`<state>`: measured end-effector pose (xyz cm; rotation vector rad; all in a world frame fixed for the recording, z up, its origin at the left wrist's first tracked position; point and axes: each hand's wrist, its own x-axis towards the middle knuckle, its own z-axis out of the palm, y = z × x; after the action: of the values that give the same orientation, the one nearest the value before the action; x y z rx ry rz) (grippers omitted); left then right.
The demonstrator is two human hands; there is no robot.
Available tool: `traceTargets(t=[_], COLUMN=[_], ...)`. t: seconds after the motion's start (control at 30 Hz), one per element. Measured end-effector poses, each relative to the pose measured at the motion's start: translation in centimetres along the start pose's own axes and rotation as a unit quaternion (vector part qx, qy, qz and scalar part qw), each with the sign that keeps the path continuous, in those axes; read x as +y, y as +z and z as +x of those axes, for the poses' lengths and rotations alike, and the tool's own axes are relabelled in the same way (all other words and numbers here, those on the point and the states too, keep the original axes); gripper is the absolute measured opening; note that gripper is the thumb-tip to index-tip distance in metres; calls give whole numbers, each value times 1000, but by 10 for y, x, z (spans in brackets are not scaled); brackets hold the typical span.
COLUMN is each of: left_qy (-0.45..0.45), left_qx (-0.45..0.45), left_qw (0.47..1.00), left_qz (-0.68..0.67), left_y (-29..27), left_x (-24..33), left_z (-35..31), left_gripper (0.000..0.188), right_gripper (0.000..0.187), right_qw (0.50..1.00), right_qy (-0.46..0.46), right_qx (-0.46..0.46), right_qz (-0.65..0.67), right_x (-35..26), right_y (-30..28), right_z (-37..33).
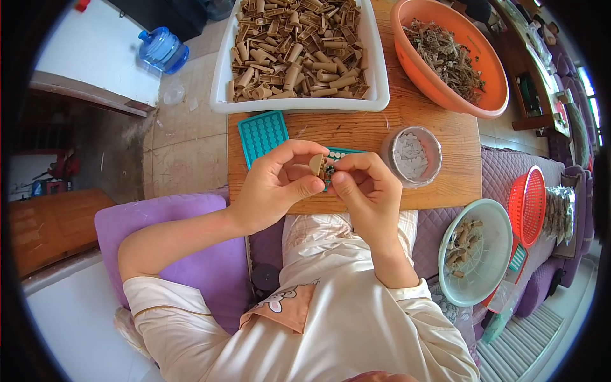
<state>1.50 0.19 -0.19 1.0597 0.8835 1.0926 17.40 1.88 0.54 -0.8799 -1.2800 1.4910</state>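
Above the near edge of the wooden table [459,188], my left hand [272,191] pinches a small tan plastic shell [316,164] between thumb and fingers. My right hand [372,194] is closed at the shell's right side, its thumb and forefinger on a tiny dark part [330,170] with some green, too small to name. A teal tray [262,135] with rows of round cells lies beyond my left hand. Behind my fingers, partly hidden, is a second teal tray [347,151] holding small white discs. A round tub [433,172] of white pieces stands right of my right hand.
A white bin [382,95] heaped with tan shells [299,63] fills the table's far side. Beside it, an orange basin [499,99] holds tangled thin parts [445,60]. To my right are a pale green basin [484,280] with tan pieces and a red basket [527,204].
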Motion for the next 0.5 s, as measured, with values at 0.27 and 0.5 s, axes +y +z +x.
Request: traceTargets(t=[0.27,0.5], left_qy=[23,59], left_qx=[9,16], left_qw=[999,998], left_qz=[35,29], left_y=[1,4], left_x=[2,0], left_z=[1,-7], left_gripper=[33,31], right_gripper=[7,9], right_qw=[998,971], right_qy=[-31,-167], right_qx=[32,48], right_qz=[-33,-164], right_x=[4,14], right_y=[6,9], right_z=[-3,-5])
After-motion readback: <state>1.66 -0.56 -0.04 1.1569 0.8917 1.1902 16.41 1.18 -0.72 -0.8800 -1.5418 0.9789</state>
